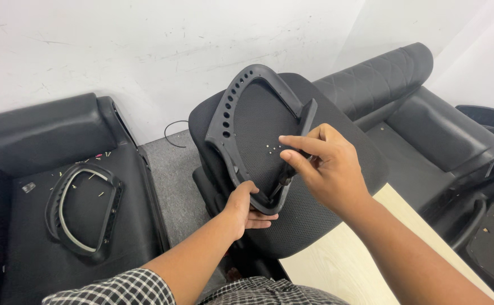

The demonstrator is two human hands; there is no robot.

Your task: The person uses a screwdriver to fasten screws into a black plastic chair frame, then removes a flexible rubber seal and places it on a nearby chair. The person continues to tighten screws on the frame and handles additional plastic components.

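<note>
From the head camera, the left hand [246,208] is clenched around the lower corner of a black plastic armrest [251,127] — a looped frame with a row of holes along its outer edge — holding it upright on the black mesh seat cushion [337,169], near the cushion's left edge. The right hand [325,164] pinches a slim dark tool [286,176], thumb and forefinger closed on it, tip pointing down toward the frame's lower bar. A few small screws [274,148] lie loose on the mesh just left of those fingers. They look likely to roll off if the cushion tips, and the frame could twist in a 1-handed grip. A 2nd armrest [83,209] lies flat on the black sofa [38,135] well apart.
</note>
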